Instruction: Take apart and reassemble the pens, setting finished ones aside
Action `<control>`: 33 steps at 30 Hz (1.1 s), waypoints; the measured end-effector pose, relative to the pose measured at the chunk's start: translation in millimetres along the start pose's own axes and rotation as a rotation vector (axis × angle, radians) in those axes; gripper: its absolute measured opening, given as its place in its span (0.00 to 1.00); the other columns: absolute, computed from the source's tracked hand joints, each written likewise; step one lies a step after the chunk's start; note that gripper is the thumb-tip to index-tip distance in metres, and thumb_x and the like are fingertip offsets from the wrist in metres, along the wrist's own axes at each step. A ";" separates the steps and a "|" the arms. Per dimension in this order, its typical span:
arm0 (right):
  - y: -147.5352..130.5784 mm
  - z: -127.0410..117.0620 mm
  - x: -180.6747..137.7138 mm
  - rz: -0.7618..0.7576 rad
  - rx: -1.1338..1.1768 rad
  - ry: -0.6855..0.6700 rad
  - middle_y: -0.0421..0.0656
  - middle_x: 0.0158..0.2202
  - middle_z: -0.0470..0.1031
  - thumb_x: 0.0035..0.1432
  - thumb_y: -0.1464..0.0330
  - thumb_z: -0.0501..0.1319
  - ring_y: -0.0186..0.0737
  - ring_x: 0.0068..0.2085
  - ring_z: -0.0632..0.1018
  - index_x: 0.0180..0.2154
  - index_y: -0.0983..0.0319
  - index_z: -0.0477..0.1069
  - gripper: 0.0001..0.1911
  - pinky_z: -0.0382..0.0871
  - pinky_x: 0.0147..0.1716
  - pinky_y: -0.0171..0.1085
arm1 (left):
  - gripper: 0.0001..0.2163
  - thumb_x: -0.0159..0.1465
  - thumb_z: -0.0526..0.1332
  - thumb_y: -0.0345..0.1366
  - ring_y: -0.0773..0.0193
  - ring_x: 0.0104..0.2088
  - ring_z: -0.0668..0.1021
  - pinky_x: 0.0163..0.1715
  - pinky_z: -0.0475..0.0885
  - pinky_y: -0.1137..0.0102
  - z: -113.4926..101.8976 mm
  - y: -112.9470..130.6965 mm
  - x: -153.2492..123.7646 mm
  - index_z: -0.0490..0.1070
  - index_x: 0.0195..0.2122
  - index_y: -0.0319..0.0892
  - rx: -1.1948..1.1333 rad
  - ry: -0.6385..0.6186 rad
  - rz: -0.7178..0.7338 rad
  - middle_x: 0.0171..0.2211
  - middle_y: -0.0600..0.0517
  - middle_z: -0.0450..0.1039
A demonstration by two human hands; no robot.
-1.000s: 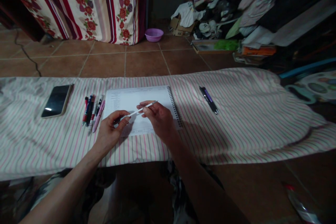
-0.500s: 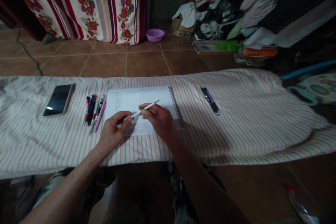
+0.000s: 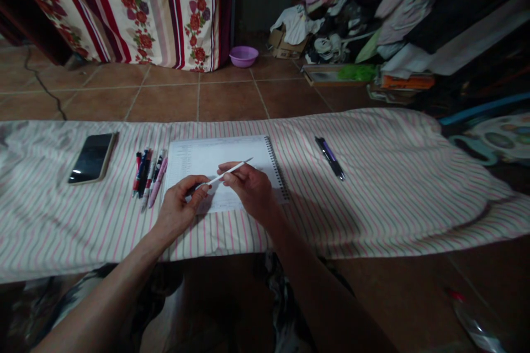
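From afar, I watch a slim white stick (image 3: pixel 217 178) held aslant over a spiral notebook (image 3: pixel 223 149), grey tip uppermost. The left hand (image 3: pixel 182 201) pinches its lower end, where something dark, perhaps a pen barrel, is mostly hidden; the right hand (image 3: pixel 253 187) grips nearer the tip. Pens (image 3: pixel 148 179) and a phone (image 3: pixel 93 158) lie left, a black-and-purple pen (image 3: pixel 330 158) right.
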State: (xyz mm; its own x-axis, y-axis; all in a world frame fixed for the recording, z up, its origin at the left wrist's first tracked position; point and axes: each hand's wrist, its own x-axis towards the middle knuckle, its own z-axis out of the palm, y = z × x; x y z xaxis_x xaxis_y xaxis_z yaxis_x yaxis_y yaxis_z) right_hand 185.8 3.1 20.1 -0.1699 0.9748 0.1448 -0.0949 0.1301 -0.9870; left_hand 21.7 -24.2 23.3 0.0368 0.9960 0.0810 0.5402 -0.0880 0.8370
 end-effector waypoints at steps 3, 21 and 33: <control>-1.9 0.4 -0.3 -0.003 -0.013 0.005 0.42 0.35 0.78 0.52 0.68 0.59 0.36 0.36 0.78 0.37 0.59 0.73 0.08 0.72 0.37 0.37 | 0.11 0.60 0.56 0.42 0.64 0.29 0.75 0.31 0.68 0.71 -0.7 1.1 0.0 0.71 0.36 0.41 0.011 -0.001 0.000 0.28 0.52 0.75; -0.3 2.4 0.9 0.042 0.011 0.065 0.40 0.31 0.78 0.50 0.65 0.61 0.33 0.29 0.78 0.34 0.60 0.73 0.07 0.73 0.30 0.34 | 0.13 0.60 0.54 0.43 0.63 0.30 0.75 0.33 0.68 0.69 0.9 2.4 0.4 0.70 0.37 0.39 0.034 -0.023 -0.011 0.30 0.50 0.75; -2.0 -1.2 2.8 0.041 0.028 0.135 0.41 0.32 0.78 0.50 0.66 0.61 0.34 0.32 0.78 0.34 0.60 0.72 0.08 0.72 0.32 0.34 | 0.12 0.60 0.55 0.42 0.64 0.30 0.75 0.33 0.69 0.69 2.0 1.6 0.1 0.71 0.37 0.40 0.035 -0.005 0.006 0.32 0.50 0.75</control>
State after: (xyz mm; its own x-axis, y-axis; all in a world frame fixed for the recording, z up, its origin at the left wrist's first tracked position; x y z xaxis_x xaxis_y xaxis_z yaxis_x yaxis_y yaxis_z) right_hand 186.7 5.7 22.4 -0.0407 0.9950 0.0917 -0.1182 0.0863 -0.9892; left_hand 24.2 -24.2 23.6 0.0446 0.9955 0.0831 0.5689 -0.0937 0.8171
